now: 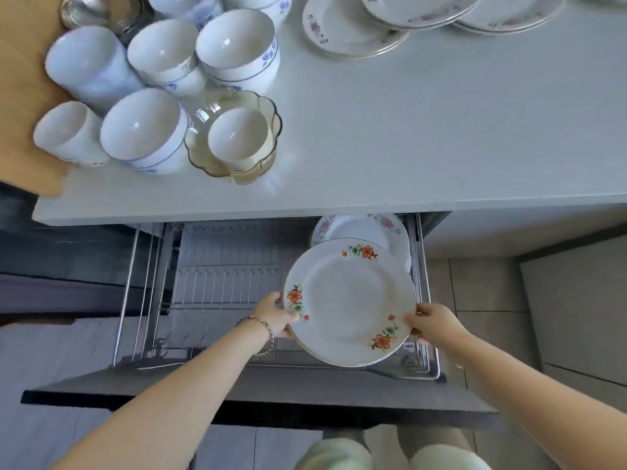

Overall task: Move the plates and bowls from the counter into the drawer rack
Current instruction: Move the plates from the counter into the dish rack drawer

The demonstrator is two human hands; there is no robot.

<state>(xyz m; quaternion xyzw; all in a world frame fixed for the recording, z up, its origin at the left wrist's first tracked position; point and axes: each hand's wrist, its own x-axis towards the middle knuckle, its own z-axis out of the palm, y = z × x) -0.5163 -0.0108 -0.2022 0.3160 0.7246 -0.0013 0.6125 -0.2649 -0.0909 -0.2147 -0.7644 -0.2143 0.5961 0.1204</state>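
Head view, looking down. The person is holding an orange-flowered plate (pixel 349 301) over the right part of the drawer rack (pixel 224 283), which is standing pulled out. Further rims are showing beneath the plate's near edge, so it is lying on top of a small stack. The left hand (pixel 276 315) is gripping the stack's left rim, with the thumb lying on the upper face and the fingers curling underneath. The right hand (pixel 429 322) is gripping the opposite rim, with its fingers curling round the edge. A beaded bracelet (pixel 261 325) is circling the left wrist, over the rack's front rail.

A pink-flowered plate (pixel 364 228) is already sitting in the rack's back right corner, partly hidden by the held stack. The wire slots in the rack's left and middle parts are showing bare.

The table (pixel 407 130) is running above and behind the rack. On it, behind the rack's left end, white bowls (pixel 234 45) with blue trim are clustering together, and an amber glass bowl (pixel 264 103) is holding a small white bowl (pixel 239 135). Behind the rack's right end, floral plates (pixel 353 28) are lying on the table in overlapping stacks.
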